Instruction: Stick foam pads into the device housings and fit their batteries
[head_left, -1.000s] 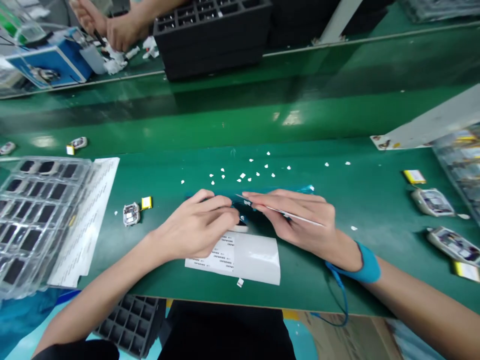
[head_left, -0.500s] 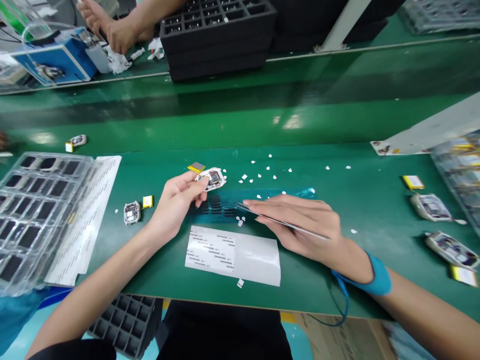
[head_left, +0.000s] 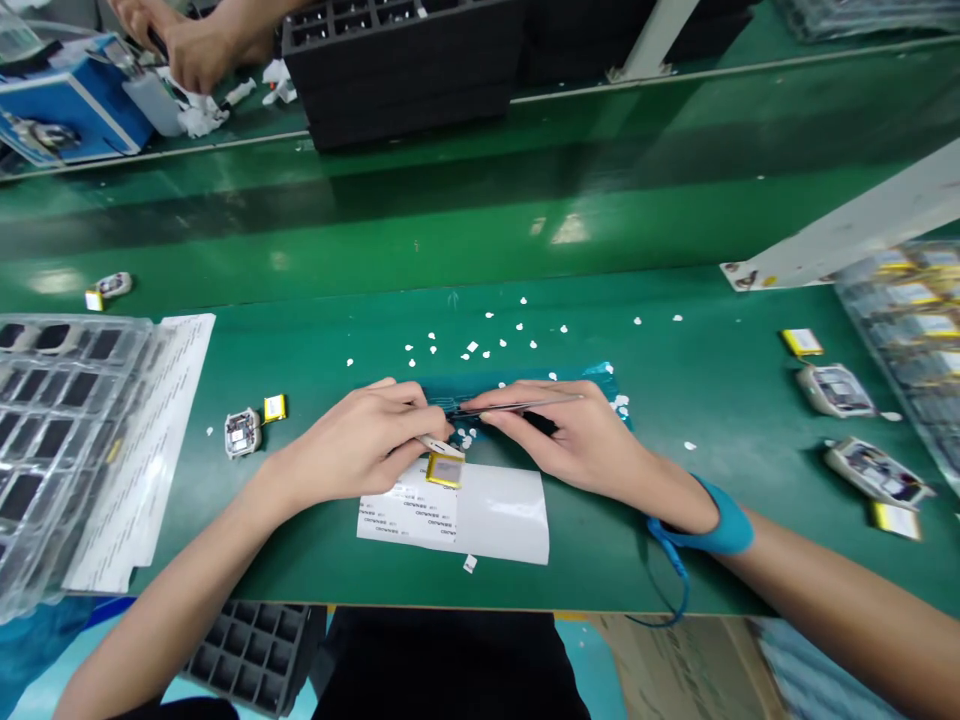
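My left hand (head_left: 367,440) is closed on a small white watch case (head_left: 439,446), now turned on edge. Its yellow-edged battery (head_left: 445,471) hangs out toward me over a printed white sheet (head_left: 502,512). A pair of metal tweezers (head_left: 536,403) is pinched in my right hand (head_left: 574,432), its tips close to my left fingers. Both hands meet over a blue film strip (head_left: 600,377) that they partly cover. Small white paper bits (head_left: 466,438) lie just below the tweezer tips. What the tips touch is hidden. A blue band (head_left: 720,515) with a cord circles my right wrist.
Another open watch case (head_left: 243,433) with its battery lies left, beside a clear tray (head_left: 71,400) of dark screens. More open cases (head_left: 836,390) and a battery tray (head_left: 922,320) are right. Black foam trays (head_left: 405,85) and another person's hands (head_left: 199,50) are beyond the ledge.
My left hand has turned the watch case over and brought it down toward the tweezers, so the battery now hangs nearer me. My right hand remains low over the film. The view has shifted slightly.
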